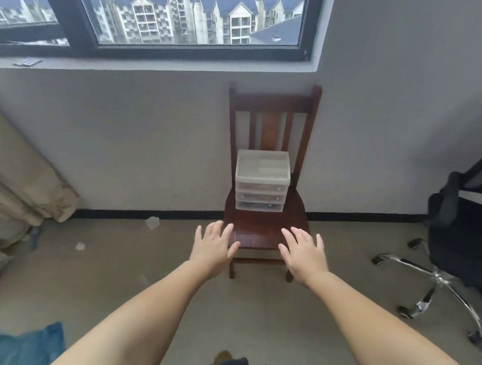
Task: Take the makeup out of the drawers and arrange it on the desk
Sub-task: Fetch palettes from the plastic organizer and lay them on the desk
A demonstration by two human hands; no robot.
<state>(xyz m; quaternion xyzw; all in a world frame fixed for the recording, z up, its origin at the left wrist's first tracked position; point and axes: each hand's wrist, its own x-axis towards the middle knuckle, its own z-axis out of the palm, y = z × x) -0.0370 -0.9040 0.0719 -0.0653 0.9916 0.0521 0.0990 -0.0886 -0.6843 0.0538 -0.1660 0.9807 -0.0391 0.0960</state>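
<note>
A small clear plastic drawer unit (261, 181) with three closed drawers stands on the seat of a dark wooden chair (266, 225) against the wall. Dim coloured items show through the drawer fronts; I cannot tell what they are. My left hand (213, 248) and my right hand (305, 252) are stretched out in front of the chair, palms down, fingers spread and straight. Both hands hold nothing and hover short of the drawer unit, near the seat's front edge.
A black office chair (460, 240) with a chrome star base stands at the right. A beige curtain (18, 173) hangs at the left, with blue cloth (27, 351) on the floor below. Bits of paper litter (152, 222) lie on the floor. No desk is in view.
</note>
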